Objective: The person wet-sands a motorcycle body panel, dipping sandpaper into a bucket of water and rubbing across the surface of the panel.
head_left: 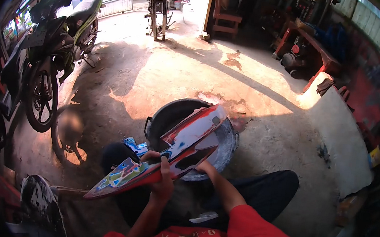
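A long, pointed panel (pixel 193 132), patched in red, white, blue and green, lies slantwise over a round dark basin (pixel 156 126). My left hand (pixel 162 173) grips the panel near its middle, with the narrow tip pointing down to the left. My right hand (pixel 204 166) is beneath the panel's right edge, at the near side of the basin; its fingers are mostly hidden, and what they hold cannot be made out. A small blue and white piece (pixel 136 146) rests beside the basin, left of the panel.
A motorcycle (pixel 64 40) stands at the left. A worn black panel (pixel 44 207) is at the lower left. A pale slab (pixel 340 139) and a red bench (pixel 315 48) with machinery are at the right. A wooden chair (pixel 227 17) stands at the back.
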Available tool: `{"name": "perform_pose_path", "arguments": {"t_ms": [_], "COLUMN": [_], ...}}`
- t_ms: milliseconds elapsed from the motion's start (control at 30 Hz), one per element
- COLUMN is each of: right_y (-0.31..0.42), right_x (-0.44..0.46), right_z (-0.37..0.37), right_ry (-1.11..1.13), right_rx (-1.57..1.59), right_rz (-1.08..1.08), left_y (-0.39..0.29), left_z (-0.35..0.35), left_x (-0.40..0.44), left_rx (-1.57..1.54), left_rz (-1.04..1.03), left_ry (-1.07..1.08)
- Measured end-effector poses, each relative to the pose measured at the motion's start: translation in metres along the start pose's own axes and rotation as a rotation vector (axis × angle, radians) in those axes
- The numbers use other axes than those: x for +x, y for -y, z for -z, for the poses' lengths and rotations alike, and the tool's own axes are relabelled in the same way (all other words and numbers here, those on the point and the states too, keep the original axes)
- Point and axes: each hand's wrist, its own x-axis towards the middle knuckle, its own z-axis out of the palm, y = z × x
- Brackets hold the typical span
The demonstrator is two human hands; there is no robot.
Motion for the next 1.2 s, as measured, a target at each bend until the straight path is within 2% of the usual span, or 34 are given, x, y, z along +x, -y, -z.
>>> {"name": "perform_pose_path", "arguments": {"t_ms": [100, 167, 267, 433, 467, 567, 700, 767, 833, 867, 900, 967, 1033, 1100, 1200], "right_y": [0.017, 0.017, 0.022, 0.01, 0.017, 0.015, 0.012, 0.013, 0.032, 0.036, 0.055, 0.071, 0.132, 0.158, 0.257], "right_x": [-0.009, -0.011, -0.008, 0.008, 0.006, 0.007, 0.007, 0.006, -0.001, -0.011, -0.012, -0.019, -0.034, -0.024, -0.032], "right_z": [0.057, 0.077, 0.067, 0.002, 0.001, 0.021, 0.076, 0.119, 0.187, 0.221, 0.255, 0.317, 0.371, 0.382, 0.384], "right_ry": [-0.027, -0.048, -0.058, -0.081, -0.237, -0.131, -0.001, 0.068, 0.185, 0.072, 0.047, -0.024, -0.169, -0.318, -0.313], "right_rx": [0.004, -0.006, -0.01, -0.027, -0.096, -0.012, 0.106, 0.182, 0.11, 0.3, 0.13, -0.018, -0.107, -0.066, 0.047], "right_rz": [-0.193, -0.199, -0.106, 0.105, 0.231, 0.098, -0.028, -0.099, -0.311, -0.348, -0.44, -0.371, -0.234, -0.108, 0.013], "left_y": [0.005, 0.004, 0.005, 0.006, 0.006, 0.005, 0.01, 0.005, 0.011, 0.009, 0.006, 0.004, 0.005, 0.009, 0.008], "left_z": [0.003, 0.003, 0.003, 0.005, 0.005, 0.007, 0.005, 0.001, 0.004, 0.005, 0.003, 0.002, 0.003, 0.003, 0.001], "left_x": [-0.001, -0.003, -0.001, -0.003, -0.003, -0.002, -0.002, -0.002, -0.002, 0.0, 0.001, 0.0, 0.001, 0.002, 0.001], "left_rx": [-0.007, -0.004, -0.009, -0.041, -0.025, -0.003, 0.06, -0.034, -0.043, -0.027, -0.014, -0.01, -0.023, -0.003, -0.01], "left_rz": [-0.03, -0.021, -0.032, -0.032, -0.041, -0.05, -0.098, -0.028, -0.023, -0.032, -0.038, -0.023, 0.004, -0.046, -0.031], "left_ry": [0.021, 0.035, 0.044, 0.061, 0.066, 0.065, 0.033, 0.032, 0.029, 0.029, 0.027, 0.031, 0.036, 0.04, 0.048]}}
